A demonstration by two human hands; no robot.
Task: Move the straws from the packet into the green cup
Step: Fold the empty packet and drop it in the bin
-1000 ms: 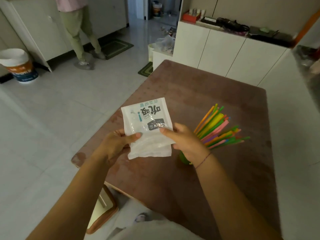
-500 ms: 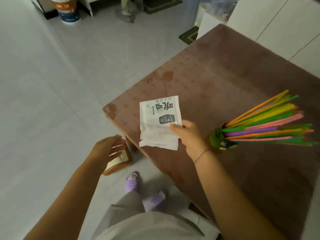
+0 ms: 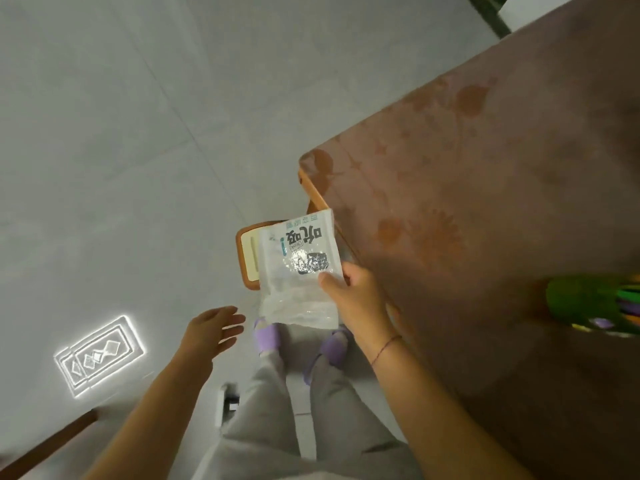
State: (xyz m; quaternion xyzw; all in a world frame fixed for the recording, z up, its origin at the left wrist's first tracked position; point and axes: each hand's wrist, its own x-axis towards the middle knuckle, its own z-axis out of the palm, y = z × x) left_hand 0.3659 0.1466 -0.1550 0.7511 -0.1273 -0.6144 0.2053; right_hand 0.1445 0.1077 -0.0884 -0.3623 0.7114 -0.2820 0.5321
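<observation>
- Plastic packet (image 3: 299,268), seemingly empty, pinched by right hand (image 3: 356,296) just off the table (image 3: 485,168) corner.
- the green cup (image 3: 581,299) with straws (image 3: 628,296) sits well to its right.
- left hand (image 3: 211,329) loose, holding nothing.

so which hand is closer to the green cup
Right. The right hand, pinching the packet, is at the table edge left of the green cup; the left hand hangs open farther left, over the floor.

Grey trousers (image 3: 277,427), purple slippers (image 3: 265,337), red wrist string (image 3: 386,348)
</observation>
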